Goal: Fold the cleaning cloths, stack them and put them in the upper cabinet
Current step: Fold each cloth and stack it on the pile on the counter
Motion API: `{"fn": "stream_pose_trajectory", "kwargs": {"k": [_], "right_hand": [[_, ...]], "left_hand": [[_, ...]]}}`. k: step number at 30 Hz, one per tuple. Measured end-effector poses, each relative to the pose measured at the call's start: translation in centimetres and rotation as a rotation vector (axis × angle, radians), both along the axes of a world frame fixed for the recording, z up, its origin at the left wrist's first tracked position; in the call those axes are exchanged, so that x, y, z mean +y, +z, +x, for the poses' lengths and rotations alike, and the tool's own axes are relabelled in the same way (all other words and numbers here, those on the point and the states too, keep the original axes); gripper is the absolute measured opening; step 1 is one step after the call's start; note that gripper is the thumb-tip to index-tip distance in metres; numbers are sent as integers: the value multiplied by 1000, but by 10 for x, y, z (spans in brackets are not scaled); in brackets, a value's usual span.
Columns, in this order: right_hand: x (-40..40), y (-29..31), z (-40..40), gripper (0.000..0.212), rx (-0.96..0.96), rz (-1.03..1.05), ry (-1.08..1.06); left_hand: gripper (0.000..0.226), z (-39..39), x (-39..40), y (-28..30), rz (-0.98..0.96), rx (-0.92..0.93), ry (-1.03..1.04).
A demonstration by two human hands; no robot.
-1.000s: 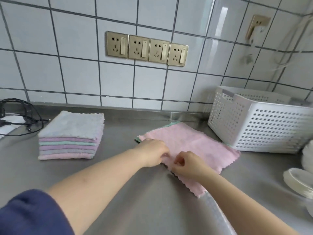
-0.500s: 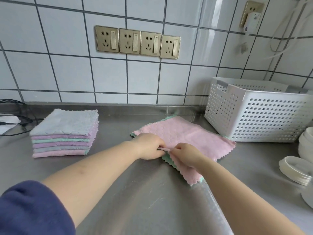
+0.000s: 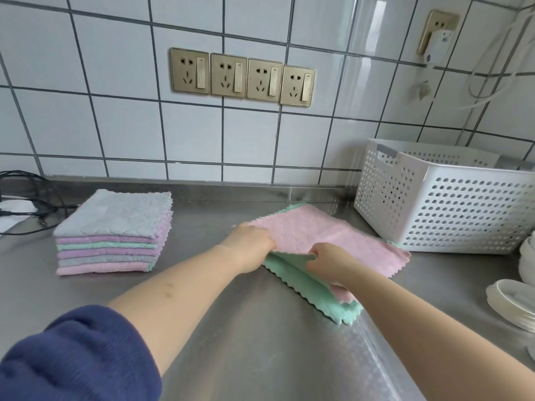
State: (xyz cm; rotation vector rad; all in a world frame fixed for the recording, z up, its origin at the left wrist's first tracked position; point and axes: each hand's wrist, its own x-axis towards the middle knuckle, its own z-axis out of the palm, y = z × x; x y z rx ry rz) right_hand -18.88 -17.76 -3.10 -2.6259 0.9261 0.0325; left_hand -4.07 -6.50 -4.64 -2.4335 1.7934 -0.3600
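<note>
though no writing legible, left hand (image 3: 251,246) and right hand (image 3: 328,263) both pinching pink cloth (image 3: 324,230)

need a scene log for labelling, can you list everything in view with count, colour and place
folded cloth stack: one stack, about six cloths in grey, purple, green and pink, left on the counter
pink cloth: one, pink top and green underside, counter centre, near edge lifted
basket: one, white perforated plastic, right by the wall
plates: one small stack, white, far right edge
sockets: four in a row, gold, on the tiled wall
plugged socket: one, gold with a white adapter, upper right wall
cables: a black tangle, far left
counter: one, steel
left hand: gripping the cloth's edge
right hand: gripping the cloth's edge
</note>
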Motion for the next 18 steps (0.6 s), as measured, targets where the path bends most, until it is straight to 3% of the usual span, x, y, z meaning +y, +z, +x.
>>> {"fn": "stream_pose_trajectory", "kwargs": {"k": [5,11,18], "right_hand": [[-25,40,-8,26,42,-308,-1],[-35,136,-9,17,-281,-580,-104],[-9,197,-15,24,-440,-662,-128]], "left_hand": [[39,19,1,19,-202,129,268],[42,21,0,108,-679,91,229],[30,18,66,191,-874,-38,252]]}}
